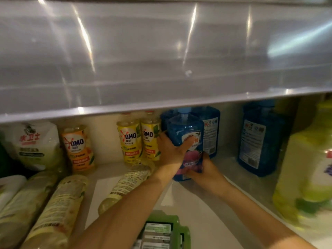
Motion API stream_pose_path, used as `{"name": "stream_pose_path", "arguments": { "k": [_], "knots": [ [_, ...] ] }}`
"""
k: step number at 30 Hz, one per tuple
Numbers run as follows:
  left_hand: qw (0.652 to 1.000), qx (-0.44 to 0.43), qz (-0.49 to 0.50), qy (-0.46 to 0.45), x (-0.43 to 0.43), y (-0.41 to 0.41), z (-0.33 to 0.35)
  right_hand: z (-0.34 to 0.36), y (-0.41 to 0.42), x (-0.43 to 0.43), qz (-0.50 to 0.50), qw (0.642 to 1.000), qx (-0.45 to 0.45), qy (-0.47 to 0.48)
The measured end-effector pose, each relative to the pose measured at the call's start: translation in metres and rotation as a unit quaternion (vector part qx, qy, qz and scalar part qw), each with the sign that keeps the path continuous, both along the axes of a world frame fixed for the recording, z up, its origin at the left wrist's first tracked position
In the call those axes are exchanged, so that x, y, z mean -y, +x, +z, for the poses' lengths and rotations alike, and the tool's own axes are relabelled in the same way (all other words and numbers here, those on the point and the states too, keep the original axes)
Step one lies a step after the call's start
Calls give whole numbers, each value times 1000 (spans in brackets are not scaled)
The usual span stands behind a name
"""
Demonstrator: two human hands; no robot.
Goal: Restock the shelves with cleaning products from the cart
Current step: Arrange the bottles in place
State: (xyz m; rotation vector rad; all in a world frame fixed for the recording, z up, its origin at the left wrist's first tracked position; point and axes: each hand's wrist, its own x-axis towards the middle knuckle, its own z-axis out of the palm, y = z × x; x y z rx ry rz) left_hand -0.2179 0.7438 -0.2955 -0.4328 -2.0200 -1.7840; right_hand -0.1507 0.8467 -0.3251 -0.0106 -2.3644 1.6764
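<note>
- Head view: the blue bottle (183,130) seemed to rest on the lower shelf (233,169), at three o'clock from the yellow OMO bottles (129,139).
- The left hand (170,150) gripped its left side with the thumb across the label. The right hand (203,171) curled round its base at five o'clock.
- It likely wanted sliding straight towards twelve o'clock, beside the second blue bottle (210,130), label forward and cap clear of the upper shelf edge (161,103).

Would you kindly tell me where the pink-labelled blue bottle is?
The blue bottle is right of centre in the head view, on the lower shelf, gripped by left hand and right hand, right of two yellow OMO bottles.
</note>
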Motion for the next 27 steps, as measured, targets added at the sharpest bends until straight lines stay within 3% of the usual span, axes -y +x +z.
{"name": "stream_pose_path", "arguments": {
  "k": [4, 8, 11, 14, 19, 22, 27],
  "knots": [
    [999, 11, 17, -34, -7, -4, -1, -5, 3, -7, -24, 999, -15, -31],
    [999, 0, 0, -33, -5, -4, -1, 1, -1, -23, -194, 974, -27, -115],
    [998, -38, 7, -54, -2, 0, 1, -4, -2, -35, -268, 959, 40, -81],
    [997, -29, 23, -70, -2, -2, -1, -8, -1, -36, -281, 957, 61, -33],
    [996, 13, 36, -80, 3, -11, -6, 27, -12, -36, -277, 950, -105, -100],
    [996, 8, 30, -88, 7, -14, -3, 55, -32, -43, -267, 949, -157, -64],
    [996, 19, 36, -83, 6, -14, -3, 82, -66, -58, -211, 972, -97, 29]
  ]
}}
